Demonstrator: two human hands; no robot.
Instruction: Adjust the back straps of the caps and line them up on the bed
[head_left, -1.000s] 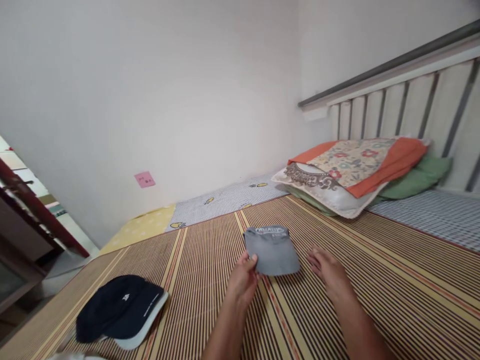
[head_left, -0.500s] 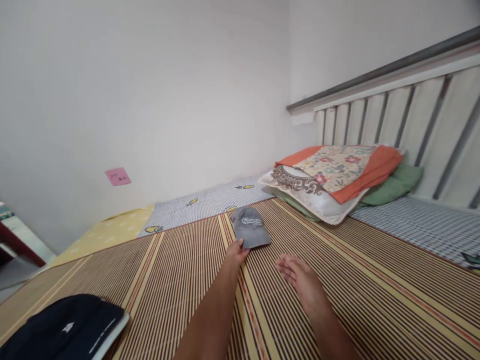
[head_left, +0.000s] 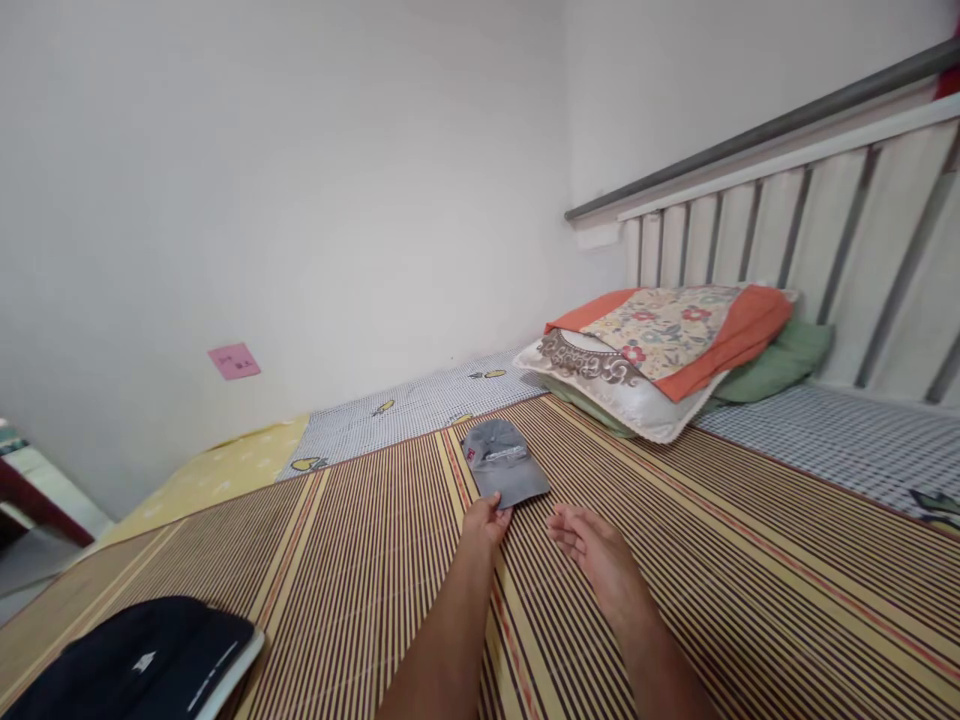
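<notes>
A grey cap [head_left: 504,463] lies on the striped bamboo mat [head_left: 750,560] near the middle of the bed. My left hand [head_left: 486,520] pinches the near edge of its brim, fingers closed on it. My right hand [head_left: 596,553] rests flat on the mat just right of the cap, fingers stretched out and holding nothing. A dark navy cap with a pale brim [head_left: 139,665] sits on the mat at the lower left, away from both hands.
Stacked pillows [head_left: 660,350] in orange, floral and green lie against the slatted headboard [head_left: 787,230] at the right. A checked sheet [head_left: 420,400] runs along the white wall, which carries a pink note [head_left: 234,361]. The bed's edge drops off at the far left.
My left hand pushed the grey cap away across the mat toward the wall, then kept hold of its brim. The cap turned a little. The view swung right, so the navy cap slid to the lower left.
</notes>
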